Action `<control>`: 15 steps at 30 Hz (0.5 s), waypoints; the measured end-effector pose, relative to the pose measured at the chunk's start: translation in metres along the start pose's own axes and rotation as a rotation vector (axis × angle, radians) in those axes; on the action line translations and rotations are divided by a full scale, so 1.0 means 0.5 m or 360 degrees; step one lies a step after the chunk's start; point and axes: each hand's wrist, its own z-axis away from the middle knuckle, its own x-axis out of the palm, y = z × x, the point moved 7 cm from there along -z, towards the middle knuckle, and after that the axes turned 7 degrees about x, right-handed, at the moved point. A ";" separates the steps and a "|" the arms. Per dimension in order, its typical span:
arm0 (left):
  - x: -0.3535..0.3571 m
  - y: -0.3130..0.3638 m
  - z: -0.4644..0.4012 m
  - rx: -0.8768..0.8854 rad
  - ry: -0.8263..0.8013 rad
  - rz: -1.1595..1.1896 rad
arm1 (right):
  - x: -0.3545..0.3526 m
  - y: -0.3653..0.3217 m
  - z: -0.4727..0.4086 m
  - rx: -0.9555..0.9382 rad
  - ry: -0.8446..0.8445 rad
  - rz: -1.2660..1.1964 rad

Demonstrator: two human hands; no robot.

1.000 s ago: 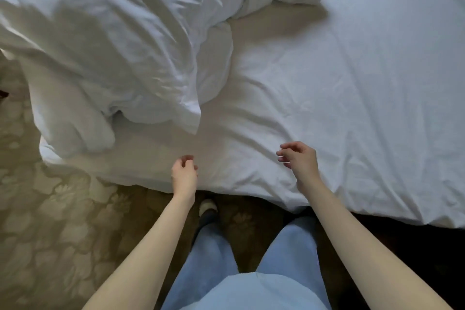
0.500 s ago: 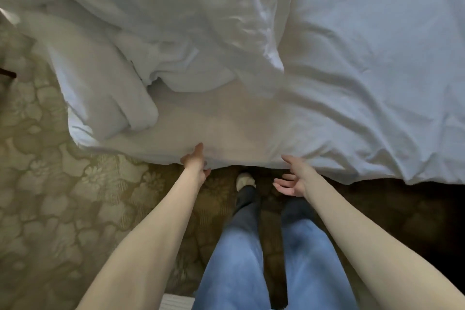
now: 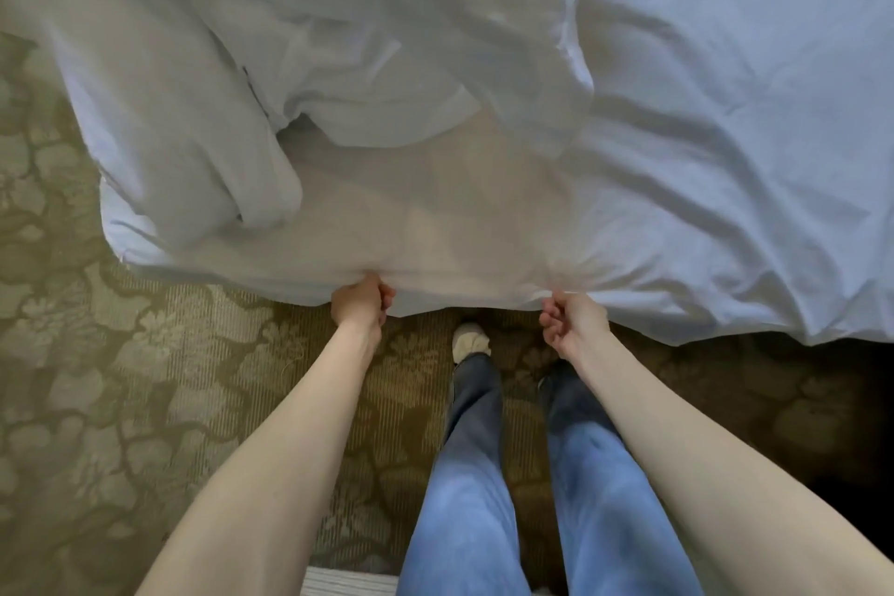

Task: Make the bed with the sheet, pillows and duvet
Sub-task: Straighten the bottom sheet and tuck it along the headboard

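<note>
A white sheet point(image 3: 701, 189) covers the bed and hangs over its near edge. My left hand point(image 3: 360, 302) grips that edge with curled fingers, near the bed's left corner. My right hand point(image 3: 571, 322) pinches the same edge a forearm's length to the right, and the fabric puckers above it. A crumpled white duvet point(image 3: 300, 24) lies heaped on the left half of the bed, with a fold drooping over the left corner point(image 3: 193, 150). No pillows are in view.
Patterned olive carpet point(image 3: 121, 378) spreads to the left and below the bed. My legs in blue jeans point(image 3: 484, 498) and a light shoe point(image 3: 469, 339) stand close to the bed's edge. Dark shadow fills the lower right.
Both hands were loose above the sheet, then dropped to its near edge, and now each one holds it. The view has tipped down and back from the bed.
</note>
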 end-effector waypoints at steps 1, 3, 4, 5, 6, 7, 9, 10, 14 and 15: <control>0.000 0.001 0.002 -0.0004 0.0012 0.0006 | 0.001 -0.003 0.004 -0.0022 0.0027 -0.0031; 0.005 -0.005 0.004 -0.0051 -0.0019 0.0062 | 0.003 -0.006 0.007 -0.0019 0.0066 -0.0059; 0.011 -0.011 0.007 -0.0103 -0.0071 0.0117 | 0.003 -0.004 0.008 0.0007 0.0073 -0.0047; 0.022 -0.017 0.015 -0.0176 -0.0148 0.0181 | 0.005 0.001 0.010 0.0056 0.0059 -0.0012; 0.034 -0.020 0.024 -0.0249 -0.0232 0.0233 | 0.009 0.008 0.009 0.0117 0.0024 0.0035; 0.046 -0.019 0.032 -0.0288 -0.0294 0.0257 | 0.014 0.013 0.009 0.0171 -0.0020 0.0078; 0.058 -0.006 0.035 -0.0262 -0.0328 0.0205 | 0.020 0.009 0.001 0.0209 -0.0105 0.0124; 0.059 0.002 0.031 -0.0233 -0.0334 0.0157 | 0.021 0.002 -0.006 0.0202 -0.0142 0.0130; 0.048 0.013 0.023 -0.0187 -0.0310 0.0036 | 0.008 -0.005 -0.026 0.0169 -0.0144 0.0144; 0.048 0.012 0.026 -0.0185 -0.0303 0.0055 | 0.005 -0.002 -0.029 0.0160 -0.0157 0.0126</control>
